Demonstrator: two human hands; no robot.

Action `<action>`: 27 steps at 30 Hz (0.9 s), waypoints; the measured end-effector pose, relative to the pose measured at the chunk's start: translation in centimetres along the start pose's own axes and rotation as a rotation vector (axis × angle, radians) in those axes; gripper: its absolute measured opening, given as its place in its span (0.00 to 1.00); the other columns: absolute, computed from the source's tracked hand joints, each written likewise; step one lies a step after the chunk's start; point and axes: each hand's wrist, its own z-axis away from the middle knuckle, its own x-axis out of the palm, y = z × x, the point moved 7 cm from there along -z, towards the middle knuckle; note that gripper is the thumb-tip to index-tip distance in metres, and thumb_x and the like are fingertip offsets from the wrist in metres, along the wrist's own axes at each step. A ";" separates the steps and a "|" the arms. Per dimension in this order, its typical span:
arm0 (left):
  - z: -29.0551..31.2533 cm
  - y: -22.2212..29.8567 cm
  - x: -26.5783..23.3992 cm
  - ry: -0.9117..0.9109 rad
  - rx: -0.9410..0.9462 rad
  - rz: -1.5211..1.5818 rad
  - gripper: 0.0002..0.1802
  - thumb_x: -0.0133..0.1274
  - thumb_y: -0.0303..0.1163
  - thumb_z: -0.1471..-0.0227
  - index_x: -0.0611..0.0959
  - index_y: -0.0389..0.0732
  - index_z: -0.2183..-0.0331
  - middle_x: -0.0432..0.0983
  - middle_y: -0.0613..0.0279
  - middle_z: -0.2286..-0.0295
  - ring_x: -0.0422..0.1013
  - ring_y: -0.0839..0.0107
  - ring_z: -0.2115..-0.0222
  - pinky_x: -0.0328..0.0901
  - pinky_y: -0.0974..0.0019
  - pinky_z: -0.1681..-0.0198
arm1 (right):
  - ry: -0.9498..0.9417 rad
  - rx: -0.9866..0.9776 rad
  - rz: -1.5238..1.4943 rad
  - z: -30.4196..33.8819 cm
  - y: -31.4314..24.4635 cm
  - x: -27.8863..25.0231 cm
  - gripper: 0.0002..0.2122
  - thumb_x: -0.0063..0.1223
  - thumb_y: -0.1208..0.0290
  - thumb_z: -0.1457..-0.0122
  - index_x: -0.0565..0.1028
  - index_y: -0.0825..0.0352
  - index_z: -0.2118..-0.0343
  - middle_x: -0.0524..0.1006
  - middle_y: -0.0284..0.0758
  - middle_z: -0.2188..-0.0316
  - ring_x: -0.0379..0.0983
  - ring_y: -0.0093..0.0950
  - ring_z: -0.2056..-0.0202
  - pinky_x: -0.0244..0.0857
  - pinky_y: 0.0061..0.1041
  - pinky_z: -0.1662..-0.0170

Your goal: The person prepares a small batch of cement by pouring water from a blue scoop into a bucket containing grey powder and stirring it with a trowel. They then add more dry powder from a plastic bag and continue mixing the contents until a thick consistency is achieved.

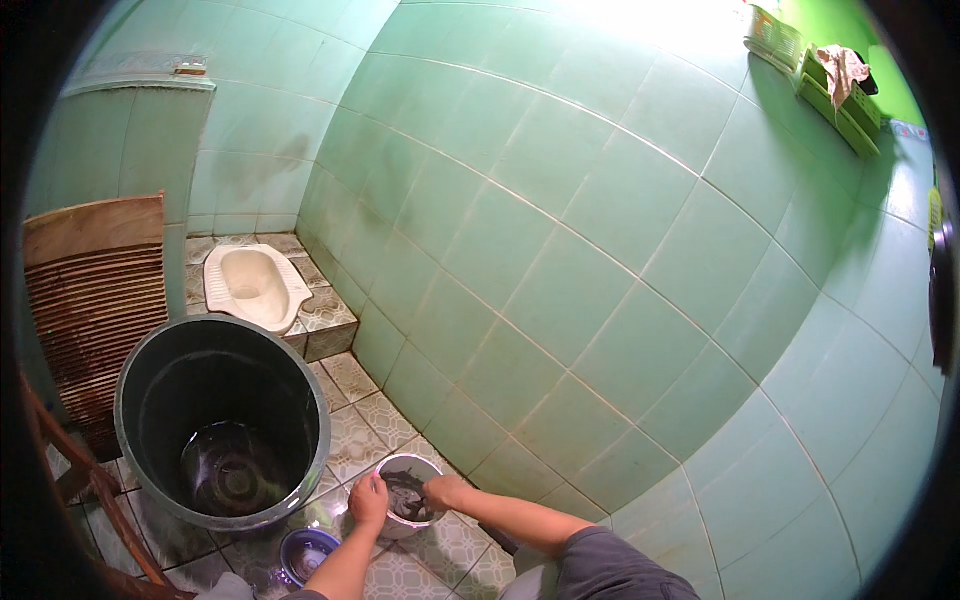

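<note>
A small white pail (398,466) stands on the patterned floor tiles at the foot of the green wall. Dark wet cloth (404,494) lies inside it. My left hand (368,500) rests on the pail's near left rim, fingers curled over it. My right hand (445,492) reaches in from the right and grips the dark cloth inside the pail. Both forearms come up from the lower edge.
A big dark barrel (222,420) with a little water stands left of the pail. A small blue bowl (305,552) lies by my left arm. A white squat toilet (251,286) sits on a raised step. A wooden washboard (95,300) leans at left. Green shelf (838,100) hangs high right.
</note>
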 end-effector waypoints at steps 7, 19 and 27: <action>-0.1 -2.0 -0.8 -0.009 -0.033 -0.031 0.14 0.47 0.39 0.45 0.81 0.39 0.68 0.76 0.45 0.71 0.72 0.45 0.68 0.66 0.48 0.65 | 0.000 0.029 -0.299 -3.1 -4.0 2.0 0.14 0.56 0.65 0.55 0.82 0.70 0.69 0.80 0.49 0.67 0.79 0.41 0.63 0.72 0.37 0.60; -0.5 -0.1 1.9 -0.104 0.027 0.068 0.17 0.46 0.39 0.41 0.80 0.37 0.60 0.77 0.47 0.66 0.74 0.51 0.66 0.67 0.56 0.62 | 0.143 -0.091 -0.104 -2.2 -0.3 1.7 0.10 0.54 0.68 0.52 0.82 0.65 0.69 0.80 0.43 0.65 0.79 0.38 0.62 0.73 0.35 0.59; -0.8 -0.1 1.0 -0.131 0.018 0.079 0.17 0.46 0.39 0.41 0.80 0.36 0.60 0.78 0.47 0.67 0.75 0.53 0.67 0.67 0.58 0.63 | 0.044 0.218 -0.409 -1.5 0.7 1.3 0.13 0.55 0.67 0.54 0.81 0.72 0.70 0.79 0.49 0.66 0.78 0.42 0.62 0.72 0.36 0.58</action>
